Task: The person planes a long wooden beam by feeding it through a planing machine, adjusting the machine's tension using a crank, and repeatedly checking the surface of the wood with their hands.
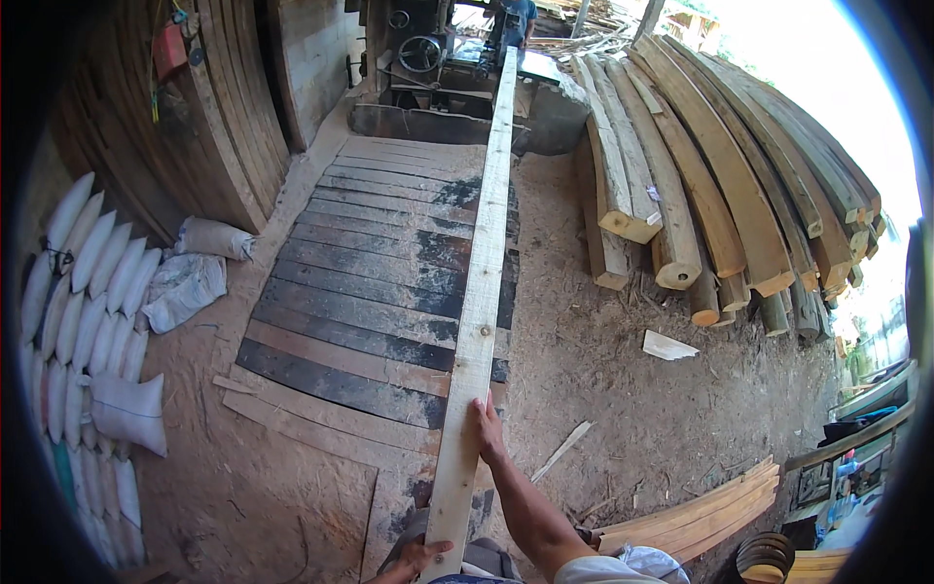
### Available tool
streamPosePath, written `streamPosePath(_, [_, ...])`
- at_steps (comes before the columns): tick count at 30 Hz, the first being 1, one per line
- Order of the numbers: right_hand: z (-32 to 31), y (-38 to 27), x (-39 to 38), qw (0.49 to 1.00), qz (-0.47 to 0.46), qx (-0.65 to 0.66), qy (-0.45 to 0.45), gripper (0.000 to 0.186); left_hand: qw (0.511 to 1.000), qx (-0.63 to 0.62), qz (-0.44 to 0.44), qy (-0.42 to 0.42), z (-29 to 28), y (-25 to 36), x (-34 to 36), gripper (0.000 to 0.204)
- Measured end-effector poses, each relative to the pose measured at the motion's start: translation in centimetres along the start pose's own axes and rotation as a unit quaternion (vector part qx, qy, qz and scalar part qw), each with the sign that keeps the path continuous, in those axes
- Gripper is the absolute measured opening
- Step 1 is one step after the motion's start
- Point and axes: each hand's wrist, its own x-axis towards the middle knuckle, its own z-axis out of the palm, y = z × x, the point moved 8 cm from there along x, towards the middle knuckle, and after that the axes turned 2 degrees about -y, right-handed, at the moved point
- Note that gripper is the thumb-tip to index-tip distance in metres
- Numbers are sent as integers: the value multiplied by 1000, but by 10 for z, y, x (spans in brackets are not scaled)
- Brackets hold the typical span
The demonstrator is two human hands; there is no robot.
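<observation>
A long, pale wooden plank (477,311) runs from my body away to the machine (428,58) at the far end. With my left hand (421,558) I grip the plank close to its near end, fingers over the top. My right hand (489,430) clasps its right edge a little farther along, with part of the fingers hidden under the wood. At the far end the plank meets the machine, which has a spoked handwheel. Beside it stands another person (522,19) in a blue top, mostly cut off by the frame.
Dark floor boards (360,253) dusted with sawdust lie left of the plank. Thick timber beams (681,175) are stacked at the right. Filled white sacks (83,311) pile up at the left, near upright boards (195,107). Cut planks (691,516) lie at the lower right.
</observation>
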Motion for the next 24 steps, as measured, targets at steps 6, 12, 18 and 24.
streamPosePath(6, [4,-27,60,1000,0,-1,1,68,1000,7,24,-1,3,67,25,54])
streamPosePath(12, [6,-62,131,1000,10,-20,16,63,999,9,35,4,-2,129,74,56])
streamPosePath(18, [0,-96,225,999,23,-20,25,63,1000,7,28,11,4,209,129,55])
streamPosePath(24, [-5,-141,327,999,24,-37,21,65,999,20,16,40,21,337,153,55])
